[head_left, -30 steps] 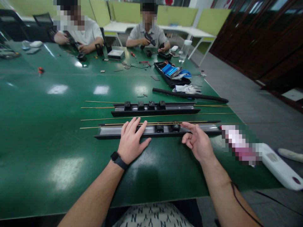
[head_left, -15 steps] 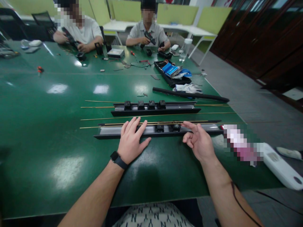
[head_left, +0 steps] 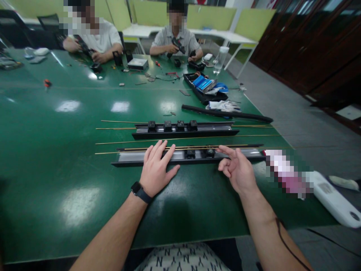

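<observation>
My left hand (head_left: 156, 165), wearing a dark watch (head_left: 138, 189), lies open with fingers spread across the nearer black channel (head_left: 135, 162) and its thin brass-coloured rods (head_left: 191, 147). Its fingertips hide part of the channel. My right hand (head_left: 238, 169) is at the channel's right part, two fingers stretched towards the rods and the others loosely curled. Whether those fingertips touch the rods I cannot tell. Between the hands, two small black blocks (head_left: 190, 152) sit in the channel. Just beyond lies a second black channel (head_left: 186, 134) with several black blocks (head_left: 167, 125).
Farther back are a long black strip (head_left: 228, 113), white gloves (head_left: 224, 106) and a black tray (head_left: 204, 98) holding blue items. A white device (head_left: 335, 199) sits at the right edge. Across the green table (head_left: 84, 210), two people (head_left: 176, 41) handle dark tools.
</observation>
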The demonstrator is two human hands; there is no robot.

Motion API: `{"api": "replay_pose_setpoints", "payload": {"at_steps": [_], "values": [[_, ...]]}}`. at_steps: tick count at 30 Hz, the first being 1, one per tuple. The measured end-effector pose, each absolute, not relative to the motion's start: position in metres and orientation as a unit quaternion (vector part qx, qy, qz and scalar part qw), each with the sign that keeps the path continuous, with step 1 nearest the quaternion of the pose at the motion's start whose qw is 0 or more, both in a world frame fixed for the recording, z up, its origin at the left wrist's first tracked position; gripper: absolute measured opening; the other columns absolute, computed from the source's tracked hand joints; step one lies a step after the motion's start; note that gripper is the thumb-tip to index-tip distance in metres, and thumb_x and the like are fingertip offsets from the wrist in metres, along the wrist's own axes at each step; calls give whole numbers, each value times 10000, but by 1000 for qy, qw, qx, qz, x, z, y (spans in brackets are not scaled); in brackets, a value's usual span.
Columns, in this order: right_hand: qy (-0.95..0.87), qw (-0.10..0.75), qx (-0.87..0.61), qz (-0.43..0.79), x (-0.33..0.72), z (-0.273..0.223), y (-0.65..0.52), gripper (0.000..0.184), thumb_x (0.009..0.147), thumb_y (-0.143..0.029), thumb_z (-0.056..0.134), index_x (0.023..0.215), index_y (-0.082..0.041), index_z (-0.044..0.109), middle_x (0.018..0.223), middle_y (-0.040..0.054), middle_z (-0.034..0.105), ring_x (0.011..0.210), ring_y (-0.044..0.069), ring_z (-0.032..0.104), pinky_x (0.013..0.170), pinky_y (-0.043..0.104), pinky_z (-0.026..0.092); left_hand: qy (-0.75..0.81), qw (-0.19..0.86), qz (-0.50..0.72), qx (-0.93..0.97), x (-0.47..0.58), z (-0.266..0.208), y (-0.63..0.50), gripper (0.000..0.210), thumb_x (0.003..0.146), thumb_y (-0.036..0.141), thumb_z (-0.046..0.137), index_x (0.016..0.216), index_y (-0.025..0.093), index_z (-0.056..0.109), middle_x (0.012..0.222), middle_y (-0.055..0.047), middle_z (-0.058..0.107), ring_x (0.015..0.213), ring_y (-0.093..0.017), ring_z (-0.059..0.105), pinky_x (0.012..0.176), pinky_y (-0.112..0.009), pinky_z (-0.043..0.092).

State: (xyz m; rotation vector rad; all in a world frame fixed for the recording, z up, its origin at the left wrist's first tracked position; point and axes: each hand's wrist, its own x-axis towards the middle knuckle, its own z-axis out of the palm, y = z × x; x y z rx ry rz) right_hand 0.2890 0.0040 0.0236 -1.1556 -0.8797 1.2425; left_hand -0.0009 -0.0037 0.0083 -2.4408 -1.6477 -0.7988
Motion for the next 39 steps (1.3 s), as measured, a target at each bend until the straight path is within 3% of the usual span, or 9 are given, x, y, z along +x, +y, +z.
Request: {"api": "replay_pose_setpoints", "payload": {"at_steps": [39], "values": [[-376, 581, -485, 535, 289, 23, 4, 500, 948, -617, 581, 1151, -208, 787, 1247, 127, 715, 540, 100, 624, 326, 213, 221, -538, 44, -263, -800, -1, 7, -3, 642, 946, 437, 660, 1536, 233, 510, 1608, -156, 483, 1539, -336, 391, 1269, -547, 271]]}}
